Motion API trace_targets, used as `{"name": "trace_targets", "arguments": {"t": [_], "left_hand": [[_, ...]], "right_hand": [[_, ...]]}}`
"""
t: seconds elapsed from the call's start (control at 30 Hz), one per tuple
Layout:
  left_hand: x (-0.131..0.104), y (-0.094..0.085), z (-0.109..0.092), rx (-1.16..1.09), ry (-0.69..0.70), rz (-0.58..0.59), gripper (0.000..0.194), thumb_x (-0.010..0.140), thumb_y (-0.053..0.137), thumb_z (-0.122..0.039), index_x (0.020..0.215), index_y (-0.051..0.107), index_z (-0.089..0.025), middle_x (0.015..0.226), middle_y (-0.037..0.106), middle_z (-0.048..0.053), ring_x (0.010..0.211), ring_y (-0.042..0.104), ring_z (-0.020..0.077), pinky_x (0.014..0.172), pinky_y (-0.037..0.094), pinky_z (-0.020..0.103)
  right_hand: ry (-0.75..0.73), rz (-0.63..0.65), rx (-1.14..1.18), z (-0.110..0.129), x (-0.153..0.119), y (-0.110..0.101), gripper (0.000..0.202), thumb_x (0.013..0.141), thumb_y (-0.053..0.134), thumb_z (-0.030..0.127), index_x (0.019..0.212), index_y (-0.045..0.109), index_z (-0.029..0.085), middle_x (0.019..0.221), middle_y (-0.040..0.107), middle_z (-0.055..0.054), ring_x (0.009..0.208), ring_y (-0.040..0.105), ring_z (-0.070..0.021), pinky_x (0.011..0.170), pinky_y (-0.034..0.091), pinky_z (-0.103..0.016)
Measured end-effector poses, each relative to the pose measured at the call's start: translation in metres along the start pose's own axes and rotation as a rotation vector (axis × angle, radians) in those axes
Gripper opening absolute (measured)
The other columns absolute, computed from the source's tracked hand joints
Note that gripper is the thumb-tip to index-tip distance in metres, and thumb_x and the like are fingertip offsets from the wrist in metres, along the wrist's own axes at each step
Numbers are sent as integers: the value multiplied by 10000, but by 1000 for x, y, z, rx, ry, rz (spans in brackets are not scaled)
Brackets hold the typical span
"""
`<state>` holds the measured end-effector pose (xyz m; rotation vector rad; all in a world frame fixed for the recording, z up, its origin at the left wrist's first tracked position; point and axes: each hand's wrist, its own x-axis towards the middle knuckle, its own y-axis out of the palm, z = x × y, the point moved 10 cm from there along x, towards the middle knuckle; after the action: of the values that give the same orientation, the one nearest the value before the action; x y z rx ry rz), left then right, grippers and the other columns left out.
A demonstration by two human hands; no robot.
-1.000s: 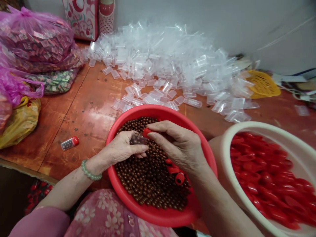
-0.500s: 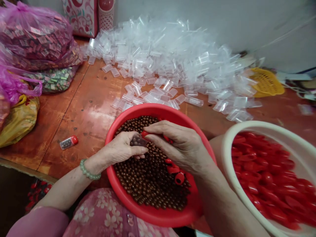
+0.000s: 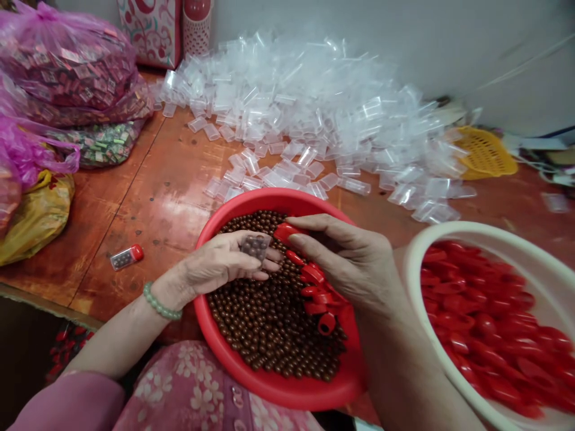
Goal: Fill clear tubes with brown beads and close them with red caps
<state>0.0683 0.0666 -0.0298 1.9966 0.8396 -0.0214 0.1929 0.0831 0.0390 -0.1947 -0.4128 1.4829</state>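
A: Left hand point(image 3: 220, 257), quick?
B: Gripping a small clear container point(image 3: 255, 245) over the red basin point(image 3: 278, 199). Dark balls show through its wall.
A: Right hand point(image 3: 359, 257)?
B: Thumb and fingers pinched on a red cap point(image 3: 286, 232). Hands apart from each other, cap just beside the container, narrow gap visible. Cap's off.
A: Basin contents?
B: Brown balls point(image 3: 274, 329), lots. Loose red caps point(image 3: 313, 273) lie on them toward the right, below the right hand.
A: Anything finished-looking?
B: One capped container point(image 3: 126, 257), lying on the worktop point(image 3: 157, 191) left of the basin, red cap on, balls inside.
A: Right side?
B: White tub point(image 3: 412, 275) just beside the basin, holding a pile of red pieces point(image 3: 485, 323).
A: Back?
B: Big heap of clear containers point(image 3: 296, 102) by the wall, yellow basket point(image 3: 485, 152) at its right end. Pink bag point(image 3: 76, 72) at far left, full of small printed pieces. Can't read the print.
A: Wrist?
B: Green bead bracelet point(image 3: 159, 302), left one.
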Motion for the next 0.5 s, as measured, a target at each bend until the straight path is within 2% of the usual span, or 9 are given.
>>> {"name": "trace_targets", "arguments": {"t": [0.1,0.2,0.27,0.4,0.5], "left_hand": [[-1,3,-2,-98,-33,63,343,780,671,-353,1041,657,-130,1058,711,135,976,676,223,894,488,349],[-1,6,-5,-113,-40,58,517,839,542,-584,1027,673,-120,1005,721,144,930,684,230,875,500,360],[-2,11,-3,-78,-42,34,577,822,523,-649,989,685,-121,935,720,127,851,683,211,821,516,345],[-6,20,-4,101,50,-33,415,797,636,-534,864,689,-127,729,670,55,683,634,139,679,489,259],[-7,15,-8,248,123,-127,291,802,639,-410,790,675,-122,665,629,33,613,587,111,608,446,230]], "right_hand": [[86,-85,149,-10,0,-2,160,753,761,307,911,748,287,884,764,9,800,710,-174,773,592,-333],[137,-137,240,-19,-1,-3,185,725,787,321,903,751,284,874,768,13,762,710,-161,744,599,-321],[143,-155,275,-21,-2,-4,198,730,784,314,923,751,282,889,769,14,764,709,-150,755,597,-313],[144,-166,340,-23,-2,-4,198,728,786,316,921,751,285,899,770,20,793,711,-142,795,589,-305],[151,-155,342,-22,-2,-1,202,718,788,345,903,751,274,897,769,13,793,709,-149,809,585,-321]]}}
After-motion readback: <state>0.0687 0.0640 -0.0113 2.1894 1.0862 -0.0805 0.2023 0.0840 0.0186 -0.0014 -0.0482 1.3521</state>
